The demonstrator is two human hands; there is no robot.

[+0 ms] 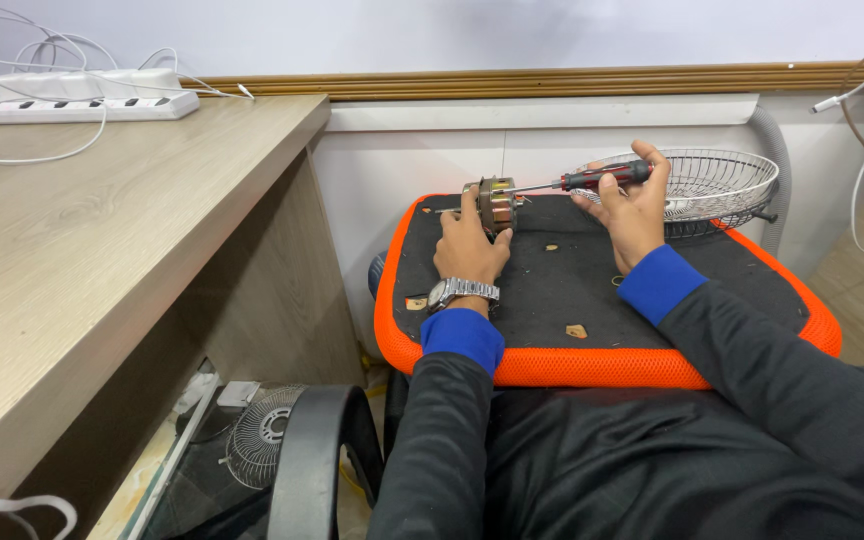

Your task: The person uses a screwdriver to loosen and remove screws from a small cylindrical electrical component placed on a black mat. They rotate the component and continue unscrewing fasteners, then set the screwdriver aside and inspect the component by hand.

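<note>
A black seat pad with an orange mesh rim [592, 365] serves as the work surface, lying flat in front of the person, its cloth top flecked with a few small tan scraps [576, 331] toward six o'clock and a small bit [416, 302] near the rim at eight o'clock. At the pad's eleven o'clock stands a small brass-coloured motor [497, 204], a thin shaft poking out of it toward nine o'clock. The left hand [470, 248] is closed around the motor from below, fingers wrapped up its near side and thumb against it; a metal wristwatch [462, 292] sits on that wrist above a blue cuff. The right hand [634, 212], at about one o'clock on the pad, grips the red-and-black handle of a screwdriver [592, 180] with fingers curled over it, the shaft lying level and pointing toward nine o'clock, its tip at the motor's top.

Just beyond the right hand, at two o'clock, a round wire fan guard [717, 182] rests partly on the pad's far edge. Behind runs a pale wall with a wooden strip. At nine o'clock a light wooden desk [102, 240] carries a white power strip [82, 105] and loose white cables at its far end. Down at seven o'clock, on the floor under the desk, lies a smaller round grille [260, 435], with a black curved armrest [314, 450] beside it
</note>
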